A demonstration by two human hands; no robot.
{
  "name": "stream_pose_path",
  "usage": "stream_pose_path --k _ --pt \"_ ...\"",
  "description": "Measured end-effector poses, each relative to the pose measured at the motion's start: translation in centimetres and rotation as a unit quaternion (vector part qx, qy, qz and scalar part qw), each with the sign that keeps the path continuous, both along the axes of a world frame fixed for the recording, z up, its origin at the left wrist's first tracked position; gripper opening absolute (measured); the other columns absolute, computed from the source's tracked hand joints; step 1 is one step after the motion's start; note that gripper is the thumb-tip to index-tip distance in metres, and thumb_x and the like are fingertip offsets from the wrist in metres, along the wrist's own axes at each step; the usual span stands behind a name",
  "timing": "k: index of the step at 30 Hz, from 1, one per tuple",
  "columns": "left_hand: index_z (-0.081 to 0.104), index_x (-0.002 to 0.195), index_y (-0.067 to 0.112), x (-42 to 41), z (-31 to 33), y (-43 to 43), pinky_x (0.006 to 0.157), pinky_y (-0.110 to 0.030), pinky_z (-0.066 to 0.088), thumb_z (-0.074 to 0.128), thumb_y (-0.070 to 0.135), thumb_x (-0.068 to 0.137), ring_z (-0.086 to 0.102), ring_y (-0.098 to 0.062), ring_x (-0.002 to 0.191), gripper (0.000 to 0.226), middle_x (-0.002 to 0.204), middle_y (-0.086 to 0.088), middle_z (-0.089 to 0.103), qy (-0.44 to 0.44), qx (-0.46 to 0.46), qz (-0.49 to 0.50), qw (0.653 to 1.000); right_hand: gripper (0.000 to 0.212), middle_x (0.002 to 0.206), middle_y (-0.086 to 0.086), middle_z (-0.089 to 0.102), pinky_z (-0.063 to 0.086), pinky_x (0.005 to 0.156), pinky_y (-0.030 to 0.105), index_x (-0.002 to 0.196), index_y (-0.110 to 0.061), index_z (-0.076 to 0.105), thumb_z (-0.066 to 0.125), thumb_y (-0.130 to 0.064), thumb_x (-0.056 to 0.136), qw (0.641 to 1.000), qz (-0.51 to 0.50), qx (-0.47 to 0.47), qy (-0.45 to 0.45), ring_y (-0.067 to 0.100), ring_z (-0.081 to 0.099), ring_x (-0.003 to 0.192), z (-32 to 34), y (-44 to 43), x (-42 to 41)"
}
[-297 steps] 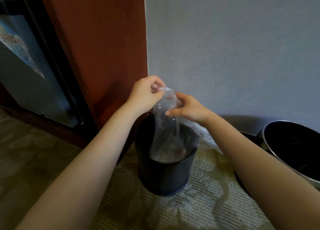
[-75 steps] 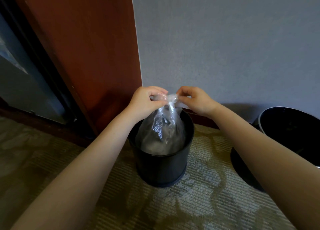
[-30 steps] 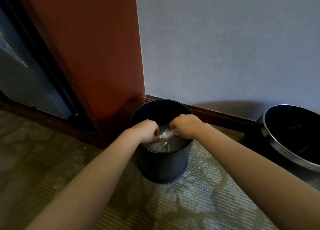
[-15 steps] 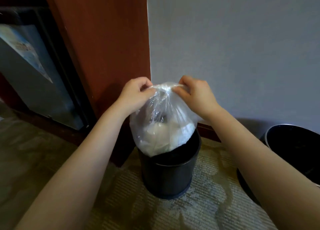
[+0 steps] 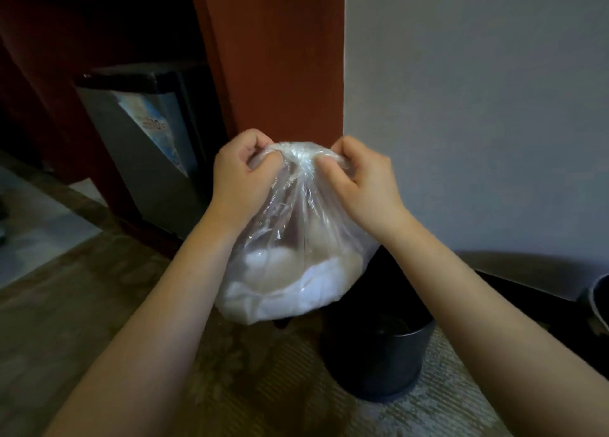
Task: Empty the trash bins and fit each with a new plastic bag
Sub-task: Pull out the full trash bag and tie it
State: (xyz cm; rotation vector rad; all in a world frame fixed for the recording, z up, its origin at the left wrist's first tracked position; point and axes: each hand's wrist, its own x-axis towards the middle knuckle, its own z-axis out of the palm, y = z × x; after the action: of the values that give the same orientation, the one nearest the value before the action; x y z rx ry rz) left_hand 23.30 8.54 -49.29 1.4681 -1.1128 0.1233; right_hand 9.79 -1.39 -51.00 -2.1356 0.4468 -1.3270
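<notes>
The bag was thin clear plastic, glossy and creased; the white wad inside it looked like soft crumpled paper. The bin had a smooth, dark wall with a dull sheen. The carpet was a matt, ribbed weave. The panel looked like smooth reddish wood. The wall was matt and finely grained.

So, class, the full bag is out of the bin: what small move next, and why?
Probably set the bag down beside the bin: it hangs clear of it, left hand and right hand gripping its neck, and the bin looks unlined.
</notes>
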Motion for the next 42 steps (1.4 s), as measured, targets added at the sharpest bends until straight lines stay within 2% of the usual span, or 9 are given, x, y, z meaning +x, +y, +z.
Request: stream_pose_path --k 3,8,15,19,24,27,32,37,42 --pt "0.053 0.07 -0.006 2.3 -1.2 2.1 0.055 -0.025 0.034 0.054 0.0 0.077 0.042 -0.015 0.059 0.009 0.063 -0.022 0.047 -0.014 0.035 0.01 0.999 0.029 0.056 -0.012 0.044 0.038 0.062 0.035 0.066 -0.029 0.041 0.06 -0.03 0.089 0.999 0.02 0.006 0.028 0.008 0.039 0.06 -1.4 1.1 2.5" --pt "0.055 0.065 0.006 7.5 -5.4 5.3 0.055 -0.022 0.036 0.059 0.011 0.075 0.045 -0.008 0.056 0.011 0.056 0.003 0.049 0.006 0.228 0.01 0.974 0.026 0.061 -0.004 0.054 0.048 0.065 0.04 0.067 -0.021 0.051 0.061 -0.033 0.087 0.982 0.063 0.002 0.178 0.023 0.055 0.067 -5.1 2.6 6.1" --pt "0.063 0.07 0.019 11.3 -13.1 8.1 0.059 -0.021 0.039 0.069 0.019 0.083 0.052 -0.007 0.063 0.015 0.067 0.007 0.057 -0.081 0.456 0.007 0.886 0.017 0.085 -0.002 0.057 0.044 0.066 0.034 0.078 -0.025 0.053 0.054 -0.035 0.092 0.876 0.11 -0.064 0.465 0.024 0.057 0.084 -10.5 3.6 9.3" --pt "0.07 0.089 0.018 11.5 -16.4 7.8 0.076 -0.024 0.041 0.062 0.022 0.088 0.055 -0.015 0.088 0.009 0.094 0.0 0.059 -0.144 0.499 0.066 0.852 0.017 0.082 -0.001 0.056 0.043 0.061 0.033 0.078 -0.017 0.055 0.051 -0.028 0.089 0.855 0.086 -0.073 0.506 0.027 0.059 0.084 -13.3 4.2 10.7" --pt "0.05 0.135 0.015 11.5 -19.0 7.4 0.096 -0.029 0.041 0.06 0.03 0.089 0.051 -0.023 0.118 0.049 0.13 -0.008 0.053 -0.079 0.593 0.052 0.8 0.018 0.105 0.008 0.063 0.052 0.074 0.037 0.101 -0.015 0.06 0.05 -0.028 0.094 0.817 0.088 -0.067 0.567 0.03 0.061 0.096 -15.9 4.5 11.0" --pt "0.055 0.13 0.014 11.3 -19.1 6.9 0.097 -0.03 0.042 0.061 0.029 0.089 0.052 -0.023 0.117 0.043 0.13 -0.009 0.053 -0.081 0.58 0.043 0.809 0.024 0.109 0.008 0.064 0.052 0.077 0.037 0.108 -0.016 0.062 0.053 -0.033 0.093 0.817 0.093 -0.063 0.565 0.028 0.06 0.099 -16.1 3.8 10.8" --pt "0.066 0.112 0.012 9.0 -16.9 5.0 0.093 -0.032 0.048 0.062 0.022 0.09 0.059 -0.019 0.105 0.024 0.113 -0.004 0.064 -0.082 0.507 0.026 0.858 0.021 0.111 0.005 0.065 0.051 0.083 0.037 0.103 -0.022 0.065 0.057 -0.038 0.092 0.861 0.092 -0.024 0.5 0.026 0.06 0.103 -13.6 1.7 9.8" --pt "0.071 0.092 0.017 5.0 -13.2 1.2 0.079 -0.019 0.042 0.062 0.017 0.088 0.061 -0.01 0.09 0.01 0.093 0.005 0.066 -0.058 0.399 -0.022 0.915 0.018 0.104 0.002 0.069 0.05 0.085 0.035 0.099 -0.022 0.069 0.062 -0.036 0.089 0.918 0.043 0.021 0.395 0.023 0.062 0.099 -9.9 -2.0 6.5" --pt "0.072 0.089 0.018 0.6 -10.3 -3.8 0.074 -0.016 0.041 0.062 0.018 0.087 0.059 -0.006 0.081 0.011 0.084 0.009 0.066 -0.038 0.301 -0.001 0.953 0.009 0.094 -0.001 0.069 0.049 0.083 0.033 0.092 -0.025 0.067 0.06 -0.03 0.088 0.937 -0.038 0.074 0.338 0.02 0.06 0.095 -7.9 -6.8 1.0"
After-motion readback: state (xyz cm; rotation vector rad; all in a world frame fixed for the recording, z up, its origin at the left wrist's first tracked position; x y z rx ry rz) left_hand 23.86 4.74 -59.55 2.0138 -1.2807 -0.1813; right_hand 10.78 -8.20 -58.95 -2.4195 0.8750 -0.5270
